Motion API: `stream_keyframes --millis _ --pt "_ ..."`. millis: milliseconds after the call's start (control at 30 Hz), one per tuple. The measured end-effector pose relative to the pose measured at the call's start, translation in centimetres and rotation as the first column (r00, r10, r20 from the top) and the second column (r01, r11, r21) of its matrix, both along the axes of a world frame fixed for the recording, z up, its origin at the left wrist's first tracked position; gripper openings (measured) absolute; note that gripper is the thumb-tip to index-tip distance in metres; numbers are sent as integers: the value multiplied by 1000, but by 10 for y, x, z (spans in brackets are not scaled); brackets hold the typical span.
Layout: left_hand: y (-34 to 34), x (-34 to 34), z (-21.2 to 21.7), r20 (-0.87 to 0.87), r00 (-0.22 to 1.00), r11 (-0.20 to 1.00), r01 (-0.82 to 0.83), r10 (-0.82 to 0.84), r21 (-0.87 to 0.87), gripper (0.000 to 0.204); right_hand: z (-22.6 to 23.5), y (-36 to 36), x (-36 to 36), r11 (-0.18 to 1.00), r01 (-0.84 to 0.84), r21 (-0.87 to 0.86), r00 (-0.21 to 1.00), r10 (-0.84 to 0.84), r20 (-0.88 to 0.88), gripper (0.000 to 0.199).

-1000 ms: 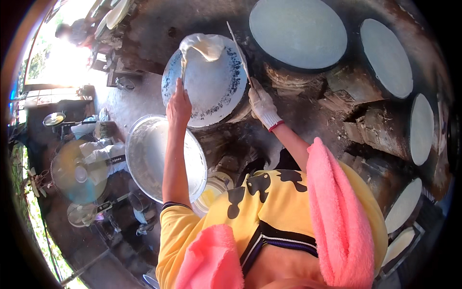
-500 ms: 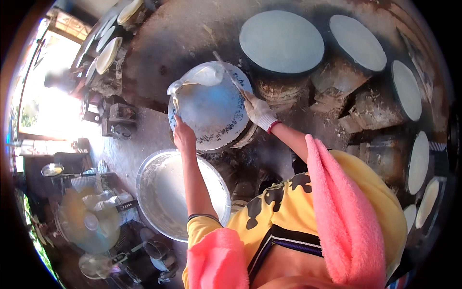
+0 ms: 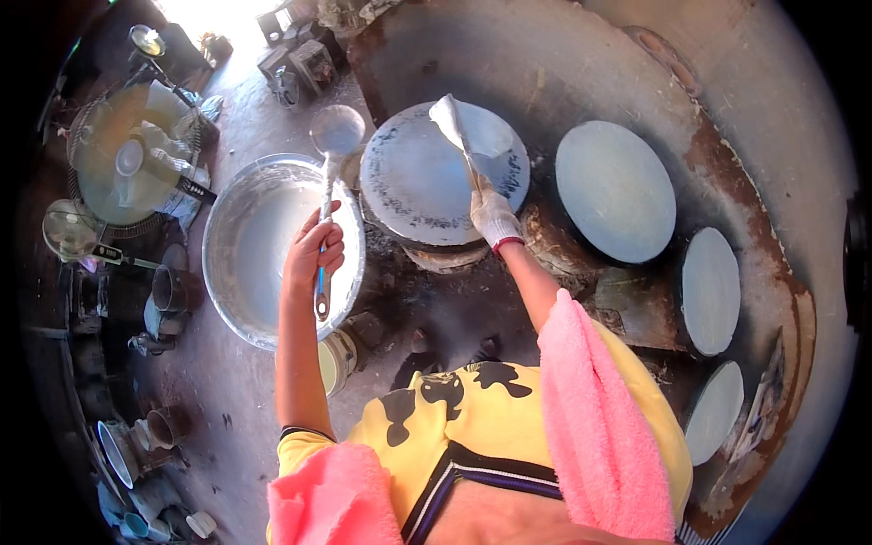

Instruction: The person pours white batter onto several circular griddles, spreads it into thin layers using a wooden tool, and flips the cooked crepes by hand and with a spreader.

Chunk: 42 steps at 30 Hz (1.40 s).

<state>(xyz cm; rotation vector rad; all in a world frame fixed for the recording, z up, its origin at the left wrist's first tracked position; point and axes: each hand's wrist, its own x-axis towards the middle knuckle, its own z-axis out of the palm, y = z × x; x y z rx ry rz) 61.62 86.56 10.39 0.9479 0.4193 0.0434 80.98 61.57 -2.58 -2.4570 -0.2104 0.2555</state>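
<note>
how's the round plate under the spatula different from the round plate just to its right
The plate under the spatula has a dark, speckled rim and a wet white smear where the spatula in the gloved right hand touches it. The plate to its right is evenly pale, with nothing on or over it. The first sits nearer the big metal basin. Both are round, flat and pale grey.

ladle (image 3: pixel 334 136) withdrawn from griddle (image 3: pixel 427 191), emptied

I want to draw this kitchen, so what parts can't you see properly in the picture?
- Head view: the spreader handle is hidden inside the gloved right hand.
- The ladle bowl's contents are too washed out to tell.
- The top left corner is lost in sunlight glare.
- The fan bends and blurs at the fisheye rim.
</note>
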Motion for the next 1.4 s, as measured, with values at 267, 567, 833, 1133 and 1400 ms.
stream_keyframes --millis 267,567,833,1133,1400 --pt "5 4 -25 37 999 999 -35 33 41 33 7 -20 4 932 -363 -11 930 363 63 42" --pt "-7 41 -21 -159 977 951 -88 140 295 33 -16 -10 61 892 -442 -93 897 441 -24 45" --pt "32 121 -68 -205 977 760 86 63 644 25 35 -33 73 873 -440 210 893 450 0 41" --pt "12 131 -148 -108 991 -72 113 77 991 45 20 -31 59 820 -326 470 848 474 -239 38" --pt "0 -26 -147 -250 957 -358 287 147 888 53 -2 -34 24 790 -418 449 811 547 -207 38"
